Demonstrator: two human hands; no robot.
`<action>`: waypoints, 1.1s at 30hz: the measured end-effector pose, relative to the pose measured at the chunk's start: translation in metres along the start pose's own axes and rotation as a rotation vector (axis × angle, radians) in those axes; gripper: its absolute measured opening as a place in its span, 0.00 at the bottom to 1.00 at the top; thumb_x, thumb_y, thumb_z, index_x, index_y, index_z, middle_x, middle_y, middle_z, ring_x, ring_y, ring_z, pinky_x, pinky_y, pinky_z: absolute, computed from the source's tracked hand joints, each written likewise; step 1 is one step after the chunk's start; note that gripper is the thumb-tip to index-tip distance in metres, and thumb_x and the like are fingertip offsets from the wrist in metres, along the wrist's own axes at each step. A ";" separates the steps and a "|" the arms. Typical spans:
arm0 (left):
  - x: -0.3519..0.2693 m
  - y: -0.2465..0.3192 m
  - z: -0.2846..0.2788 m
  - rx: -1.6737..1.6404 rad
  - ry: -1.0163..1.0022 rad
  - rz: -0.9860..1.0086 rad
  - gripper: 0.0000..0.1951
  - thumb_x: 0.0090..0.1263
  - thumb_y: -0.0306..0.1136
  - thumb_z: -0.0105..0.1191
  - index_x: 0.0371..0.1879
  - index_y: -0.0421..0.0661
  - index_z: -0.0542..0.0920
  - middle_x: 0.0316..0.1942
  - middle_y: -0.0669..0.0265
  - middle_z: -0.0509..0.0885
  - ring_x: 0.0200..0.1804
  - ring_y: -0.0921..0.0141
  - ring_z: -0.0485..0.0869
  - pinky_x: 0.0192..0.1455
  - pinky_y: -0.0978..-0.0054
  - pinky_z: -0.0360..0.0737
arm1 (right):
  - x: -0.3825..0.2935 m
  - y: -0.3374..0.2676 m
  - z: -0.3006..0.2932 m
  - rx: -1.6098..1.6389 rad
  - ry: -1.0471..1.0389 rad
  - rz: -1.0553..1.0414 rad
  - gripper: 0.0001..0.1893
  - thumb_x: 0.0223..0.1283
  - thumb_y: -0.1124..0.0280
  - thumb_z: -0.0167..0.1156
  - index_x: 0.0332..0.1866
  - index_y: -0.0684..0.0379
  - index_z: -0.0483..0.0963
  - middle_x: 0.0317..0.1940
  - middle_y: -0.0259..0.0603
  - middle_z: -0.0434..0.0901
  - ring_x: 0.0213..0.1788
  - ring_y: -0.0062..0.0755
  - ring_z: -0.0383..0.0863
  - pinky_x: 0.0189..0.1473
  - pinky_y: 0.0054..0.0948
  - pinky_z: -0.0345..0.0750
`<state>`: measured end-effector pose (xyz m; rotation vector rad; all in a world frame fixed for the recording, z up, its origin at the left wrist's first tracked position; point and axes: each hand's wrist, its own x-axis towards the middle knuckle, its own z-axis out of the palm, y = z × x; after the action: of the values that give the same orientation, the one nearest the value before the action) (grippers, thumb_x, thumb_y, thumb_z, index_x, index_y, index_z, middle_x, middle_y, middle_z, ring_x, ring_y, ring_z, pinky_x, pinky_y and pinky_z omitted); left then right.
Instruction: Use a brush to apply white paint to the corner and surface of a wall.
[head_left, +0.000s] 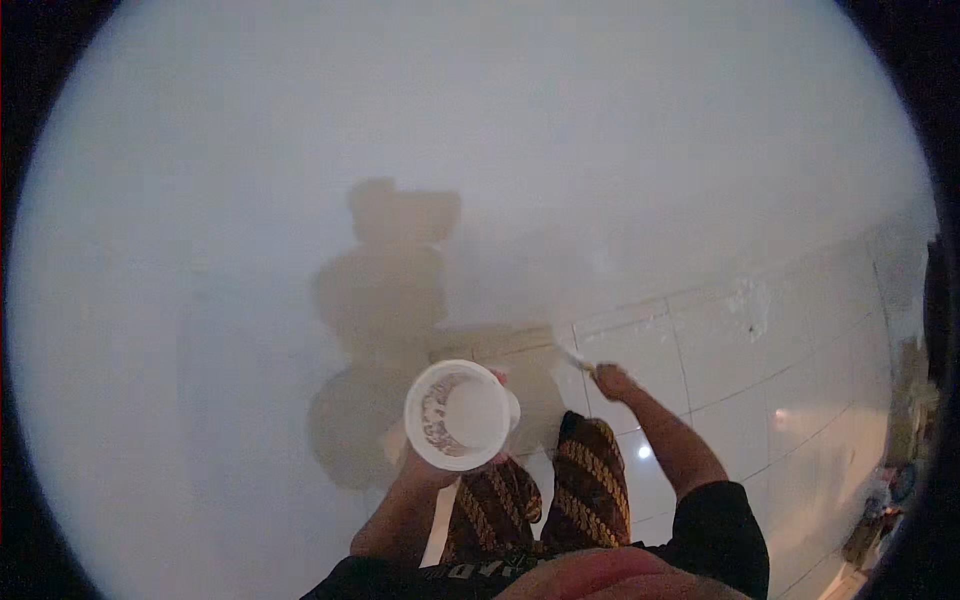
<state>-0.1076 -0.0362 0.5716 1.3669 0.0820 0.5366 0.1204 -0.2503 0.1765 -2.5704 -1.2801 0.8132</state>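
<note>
My left hand (431, 466) holds a round white plastic tub (457, 414) from below and behind, in front of my body. White matter lies at the bottom of the tub, and its inner wall bears dark smears. To the right, my right hand (615, 381) is closed on the handle of a brush-like tool (576, 358). The tool's pale, blurred head points up and left, close to the foot of a white wall (525, 135); whether it touches the wall cannot be told.
Pale floor tiles (727, 352) with dark joints run along the wall's foot and bear whitish smears. My legs in patterned trousers (592, 480) stand below. Assorted objects (885, 495) lie at the far right edge. My shadow falls on the wall.
</note>
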 end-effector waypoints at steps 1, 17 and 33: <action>-0.006 0.032 -0.006 0.021 0.009 -0.134 0.41 0.32 0.34 0.76 0.51 0.46 0.70 0.49 0.63 0.75 0.52 0.67 0.74 0.55 0.64 0.73 | -0.021 -0.037 0.001 -0.040 -0.153 0.018 0.13 0.60 0.65 0.45 0.37 0.63 0.72 0.41 0.55 0.74 0.38 0.49 0.77 0.39 0.45 0.74; -0.010 0.119 -0.033 0.339 0.197 -0.360 0.31 0.41 0.28 0.71 0.48 0.42 0.72 0.44 0.64 0.79 0.47 0.69 0.78 0.51 0.70 0.75 | -0.329 0.024 -0.067 2.028 0.836 1.129 0.16 0.59 0.52 0.49 0.26 0.53 0.67 0.18 0.38 0.70 0.16 0.33 0.71 0.14 0.24 0.68; -0.044 0.021 0.009 -0.058 0.545 -0.245 0.31 0.48 0.17 0.61 0.54 0.43 0.67 0.50 0.61 0.75 0.55 0.65 0.72 0.59 0.66 0.67 | -0.182 -0.009 -0.213 1.537 0.424 0.371 0.20 0.60 0.54 0.52 0.51 0.56 0.70 0.45 0.37 0.77 0.47 0.29 0.76 0.43 0.34 0.71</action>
<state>-0.1496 -0.0598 0.5824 1.1035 0.6630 0.6845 0.1399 -0.3653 0.4315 -1.4719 0.1143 0.7402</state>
